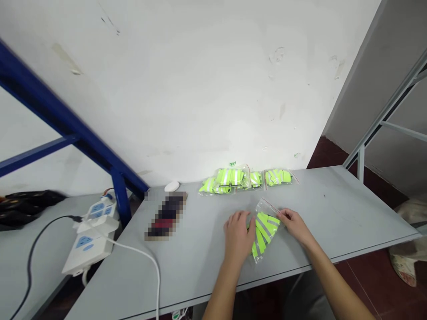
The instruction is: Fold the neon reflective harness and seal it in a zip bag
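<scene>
A clear zip bag (267, 206) lies tilted on the grey table, with a folded neon-yellow reflective strap or vest (265, 229) inside. Grey reflective bands cross the yellow fabric. My left hand (237, 235) rests at the bag's left side, fingers bent and thumb against its edge. At the upper right corner, by the red zip line, my right hand (296, 226) pinches the bag between thumb and fingers. The fingertips of both hands are partly hidden.
Several similar bagged yellow bundles (230, 178) line the wall, one bag (277, 177) to their right. A white oval object (172, 186) and a pixelated item (166, 217) lie left. A white cable (140, 251) runs from power strips (91, 242) across the table. Blue frame (83, 126) stands left.
</scene>
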Demonstrator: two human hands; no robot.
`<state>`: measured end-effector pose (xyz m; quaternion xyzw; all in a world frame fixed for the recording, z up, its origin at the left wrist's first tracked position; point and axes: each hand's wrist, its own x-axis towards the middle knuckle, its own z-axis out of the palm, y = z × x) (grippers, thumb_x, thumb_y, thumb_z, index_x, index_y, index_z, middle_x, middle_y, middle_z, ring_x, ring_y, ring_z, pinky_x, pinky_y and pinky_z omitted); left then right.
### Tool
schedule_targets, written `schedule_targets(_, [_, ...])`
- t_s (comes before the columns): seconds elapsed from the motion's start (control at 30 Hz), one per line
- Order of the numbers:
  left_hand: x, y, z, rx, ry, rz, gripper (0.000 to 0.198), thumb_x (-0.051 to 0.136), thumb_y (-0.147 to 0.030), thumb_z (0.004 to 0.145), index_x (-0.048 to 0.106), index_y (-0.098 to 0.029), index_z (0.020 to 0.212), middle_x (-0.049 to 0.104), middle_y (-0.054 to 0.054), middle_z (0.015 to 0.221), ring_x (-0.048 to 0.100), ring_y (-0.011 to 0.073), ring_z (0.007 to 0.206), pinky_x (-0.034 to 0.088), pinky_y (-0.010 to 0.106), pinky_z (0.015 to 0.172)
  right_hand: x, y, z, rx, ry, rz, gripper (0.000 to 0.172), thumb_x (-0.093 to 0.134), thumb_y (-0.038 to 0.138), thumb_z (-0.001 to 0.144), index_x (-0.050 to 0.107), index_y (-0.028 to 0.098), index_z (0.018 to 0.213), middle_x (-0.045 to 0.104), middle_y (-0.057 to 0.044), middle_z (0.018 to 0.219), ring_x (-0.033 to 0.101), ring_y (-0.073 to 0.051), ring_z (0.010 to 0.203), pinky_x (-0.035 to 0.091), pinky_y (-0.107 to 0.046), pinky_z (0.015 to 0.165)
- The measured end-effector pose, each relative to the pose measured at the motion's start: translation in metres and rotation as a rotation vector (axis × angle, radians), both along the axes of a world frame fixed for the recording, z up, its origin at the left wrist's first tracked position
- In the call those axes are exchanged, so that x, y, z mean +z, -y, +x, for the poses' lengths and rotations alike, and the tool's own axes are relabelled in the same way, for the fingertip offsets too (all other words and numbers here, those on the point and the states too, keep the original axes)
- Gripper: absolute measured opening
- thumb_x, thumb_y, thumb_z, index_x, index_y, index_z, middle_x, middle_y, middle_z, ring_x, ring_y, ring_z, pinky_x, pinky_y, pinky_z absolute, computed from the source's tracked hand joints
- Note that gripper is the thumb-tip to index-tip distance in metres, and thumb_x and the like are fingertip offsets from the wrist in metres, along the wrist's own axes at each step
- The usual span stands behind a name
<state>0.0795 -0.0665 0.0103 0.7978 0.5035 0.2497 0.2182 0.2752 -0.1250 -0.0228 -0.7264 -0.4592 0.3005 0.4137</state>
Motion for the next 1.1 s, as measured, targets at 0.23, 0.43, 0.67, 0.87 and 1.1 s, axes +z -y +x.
schedule_targets(0.23, [0.038, 0.003, 0.042, -0.141, 0.290, -0.351, 0.044, 0.037, -0.050, 0.093, 0.042, -0.021, 0.060, 0.038, -0.005, 0.053, 0.039, 0.0131, 0.053, 0.029, 0.026, 0.053, 0.049, 0.007, -0.015, 0.019, -0.189, 0.158, 0.035, 0.058, 0.051, 0.082, 0.066, 0.017, 0.078, 0.063, -0.003, 0.072, 0.055, -0.017, 0.070, 0.044, -0.028, 0.066])
schedule_targets(0.43, [0.064, -0.002, 0.034, -0.136, 0.518, -0.425, 0.039, 0.042, -0.046, 0.090, 0.035, -0.021, 0.061, 0.034, -0.006, 0.056, 0.036, 0.0117, 0.056, 0.027, 0.024, 0.054, 0.081, 0.020, -0.049, 0.092, 0.082, 0.406, 0.022, 0.054, 0.034, 0.089, 0.061, 0.021, 0.073, 0.057, -0.001, 0.070, 0.053, -0.016, 0.069, 0.042, -0.028, 0.068])
schedule_targets(0.67, [0.046, 0.021, 0.006, -0.224, 0.611, -0.488, 0.032, 0.041, -0.042, 0.092, 0.046, -0.019, 0.071, 0.043, -0.004, 0.065, 0.042, 0.0128, 0.064, 0.034, 0.025, 0.061, 0.074, 0.037, -0.067, 0.111, 0.162, 0.322, 0.019, 0.053, 0.032, 0.090, 0.058, 0.022, 0.074, 0.057, -0.001, 0.073, 0.054, -0.017, 0.072, 0.043, -0.030, 0.071])
schedule_targets(0.87, [0.038, 0.036, 0.001, -0.175, 0.706, -0.478, 0.034, 0.048, -0.044, 0.089, 0.042, -0.019, 0.066, 0.037, -0.006, 0.061, 0.036, 0.0109, 0.060, 0.030, 0.023, 0.058, 0.077, 0.050, -0.083, 0.199, 0.087, 0.207, 0.012, 0.052, 0.034, 0.090, 0.053, 0.022, 0.091, 0.061, -0.002, 0.085, 0.056, -0.018, 0.080, 0.045, -0.030, 0.076])
schedule_targets(1.1, [0.047, 0.025, -0.009, -0.188, 0.723, -0.428, 0.037, 0.048, -0.044, 0.091, 0.043, -0.019, 0.065, 0.037, -0.005, 0.061, 0.036, 0.0109, 0.061, 0.030, 0.023, 0.058, 0.092, 0.034, -0.085, 0.372, -0.101, 0.176, 0.014, 0.045, 0.035, 0.095, 0.051, 0.022, 0.097, 0.061, -0.001, 0.095, 0.056, -0.016, 0.090, 0.043, -0.028, 0.082])
